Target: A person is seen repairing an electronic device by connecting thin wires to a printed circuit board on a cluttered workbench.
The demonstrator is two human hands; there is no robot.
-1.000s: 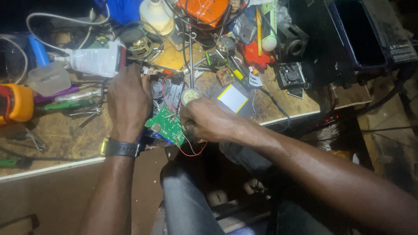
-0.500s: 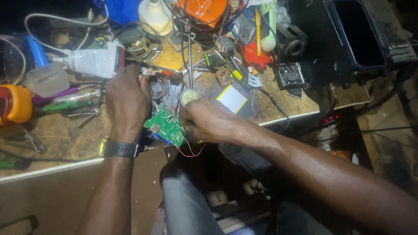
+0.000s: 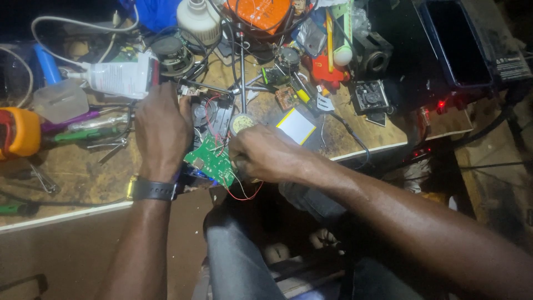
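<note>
Both hands (image 3: 208,144) grip a green circuit board (image 3: 211,161) below a white labelled tube (image 3: 119,78).

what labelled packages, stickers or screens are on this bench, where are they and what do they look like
Tube: lying on its side at the bench's upper left, above the left hand; white printed label, dark cap.
Screen: upper right, dark, unlit, blue-edged rectangle.
Sticker: right of the screen, dark with small pale print.
Flat pack: mid-bench, above the right hand; white rectangle, yellow edges.

A small green circuit board (image 3: 210,161) with thin red wires (image 3: 244,194) sits tilted at the desk's (image 3: 83,183) front edge.
</note>
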